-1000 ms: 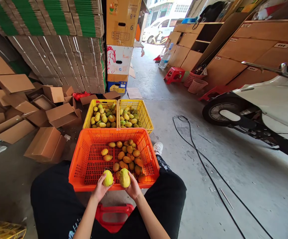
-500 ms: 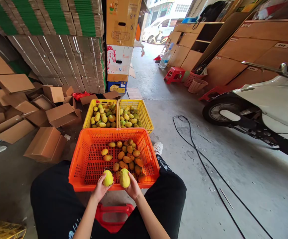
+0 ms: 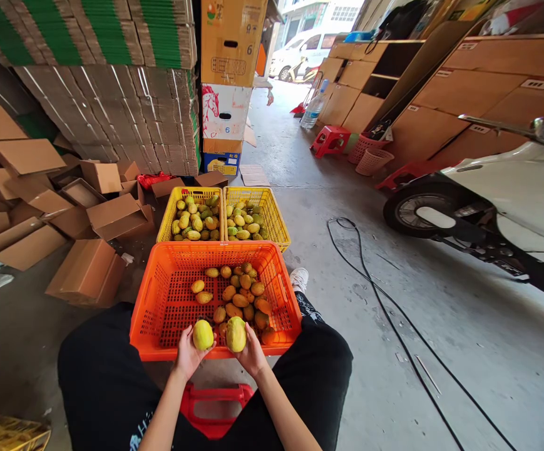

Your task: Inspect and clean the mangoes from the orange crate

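My left hand (image 3: pixel 189 354) is closed around a smooth yellow-green fruit (image 3: pixel 203 335), oval like a small papaya. In my right hand (image 3: pixel 252 356) is a second papaya (image 3: pixel 236 334), slightly larger, with brownish marks on its skin. Both are held side by side, a little apart, over the near rim of an orange plastic crate (image 3: pixel 159 263). Inside that crate, orange-brown papayas (image 3: pixel 240 300) lie mostly on the right half, and a few yellower ones (image 3: pixel 203 297) lie near the middle.
Two yellow crates (image 3: pixel 281 219) of yellow-green fruit (image 3: pixel 197 224) stand beyond the orange one. Cardboard boxes (image 3: pixel 86 272) litter the left floor. A red stool (image 3: pixel 215 394) shows between my legs. A black cable (image 3: pixel 379 288) and a scooter (image 3: pixel 511 207) are at right.
My left hand has turned slightly and its papaya has shifted a touch left. The right-hand papaya has risen a little. The crates and their fruit look the same.
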Available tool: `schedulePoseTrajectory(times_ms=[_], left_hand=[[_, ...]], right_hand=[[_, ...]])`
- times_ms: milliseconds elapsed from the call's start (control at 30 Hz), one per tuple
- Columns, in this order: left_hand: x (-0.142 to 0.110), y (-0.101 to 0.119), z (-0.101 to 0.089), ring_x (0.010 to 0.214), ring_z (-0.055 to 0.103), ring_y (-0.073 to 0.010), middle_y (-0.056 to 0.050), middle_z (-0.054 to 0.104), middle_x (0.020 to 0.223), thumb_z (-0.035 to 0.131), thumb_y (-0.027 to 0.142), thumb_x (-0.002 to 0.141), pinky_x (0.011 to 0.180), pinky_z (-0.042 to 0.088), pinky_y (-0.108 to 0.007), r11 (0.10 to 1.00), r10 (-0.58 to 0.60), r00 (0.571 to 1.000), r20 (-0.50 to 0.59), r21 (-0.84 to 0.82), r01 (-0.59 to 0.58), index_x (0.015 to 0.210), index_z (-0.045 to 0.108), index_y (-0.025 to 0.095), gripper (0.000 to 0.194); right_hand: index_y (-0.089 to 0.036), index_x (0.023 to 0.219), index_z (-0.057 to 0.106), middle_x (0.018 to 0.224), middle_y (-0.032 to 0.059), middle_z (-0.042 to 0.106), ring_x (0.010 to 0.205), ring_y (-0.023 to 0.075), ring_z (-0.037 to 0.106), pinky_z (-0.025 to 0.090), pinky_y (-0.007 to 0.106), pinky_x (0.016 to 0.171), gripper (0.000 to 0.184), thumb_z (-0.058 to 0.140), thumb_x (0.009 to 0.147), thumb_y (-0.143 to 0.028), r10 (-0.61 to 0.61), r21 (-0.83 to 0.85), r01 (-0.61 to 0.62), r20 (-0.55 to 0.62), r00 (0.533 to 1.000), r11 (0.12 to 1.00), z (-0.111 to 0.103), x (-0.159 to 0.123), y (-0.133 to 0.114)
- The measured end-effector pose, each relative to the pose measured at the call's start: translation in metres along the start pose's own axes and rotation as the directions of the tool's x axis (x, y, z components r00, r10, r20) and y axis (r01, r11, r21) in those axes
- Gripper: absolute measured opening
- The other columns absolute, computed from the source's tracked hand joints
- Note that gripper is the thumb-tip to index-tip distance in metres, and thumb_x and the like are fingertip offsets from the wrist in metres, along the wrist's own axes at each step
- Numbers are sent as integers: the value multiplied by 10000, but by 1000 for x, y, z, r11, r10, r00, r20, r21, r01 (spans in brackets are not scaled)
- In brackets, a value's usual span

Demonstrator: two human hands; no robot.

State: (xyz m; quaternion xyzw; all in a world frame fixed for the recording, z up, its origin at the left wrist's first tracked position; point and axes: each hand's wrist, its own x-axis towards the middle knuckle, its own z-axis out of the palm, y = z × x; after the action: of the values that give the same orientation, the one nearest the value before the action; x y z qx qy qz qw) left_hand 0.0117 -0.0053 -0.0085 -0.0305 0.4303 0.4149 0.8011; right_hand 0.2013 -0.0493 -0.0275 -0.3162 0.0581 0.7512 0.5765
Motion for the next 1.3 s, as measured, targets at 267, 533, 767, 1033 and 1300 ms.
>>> schedulePoseTrajectory(times_ms=[267, 533, 767, 1033, 1300], left_hand=[[2, 1, -1, 871, 747, -271, -135, 753, 953, 541, 237, 914, 859, 589, -452, 999, -5, 1000, -3, -35, 5, 1247, 595, 114, 359], [-4, 3, 8, 800, 745, -226, -105, 739, 902, 566, 235, 933, 741, 615, -352, 996, 39, 993, -108, -75, -47, 1155, 606, 146, 242], [-2, 1, 7, 842, 747, -227, -148, 746, 1013, 582, 231, 926, 770, 611, -346, 999, 42, 999, -8, 6, -42, 1256, 589, 116, 350], [-1, 2, -1, 1016, 730, -310, -139, 755, 1011, 550, 286, 917, 954, 550, -523, 995, 9, 1000, 23, -100, -6, 1349, 560, 173, 447], [1, 1, -3, 1098, 703, -348, -157, 756, 1029, 513, 226, 883, 983, 527, -581, 992, -20, 1000, 20, -122, 22, 1364, 537, 160, 485]], right_hand=[[-167, 1061, 711, 1057, 118, 760, 1092, 308, 679, 539, 484, 887, 392, 695, 790, -449, 49, 3, -50, 103, 993, 999, 5, -4, -3], [-219, 1020, 703, 986, 54, 772, 954, 226, 716, 560, 354, 786, 433, 865, 688, -444, 18, -8, -18, -26, 1000, 1000, -13, 4, 1], [-230, 1112, 687, 1114, 74, 744, 1048, 252, 693, 564, 377, 811, 505, 855, 698, -465, -12, -96, 12, 5, 1000, 995, -5, 2, 4], [-202, 1049, 708, 1146, 116, 739, 1115, 326, 666, 534, 499, 898, 393, 707, 759, -467, 12, -12, -11, 82, 997, 1000, 8, -3, -2], [-204, 1022, 721, 977, 58, 774, 952, 242, 704, 545, 410, 867, 359, 789, 759, -439, 15, -57, -13, 34, 999, 998, -4, 1, 3]])
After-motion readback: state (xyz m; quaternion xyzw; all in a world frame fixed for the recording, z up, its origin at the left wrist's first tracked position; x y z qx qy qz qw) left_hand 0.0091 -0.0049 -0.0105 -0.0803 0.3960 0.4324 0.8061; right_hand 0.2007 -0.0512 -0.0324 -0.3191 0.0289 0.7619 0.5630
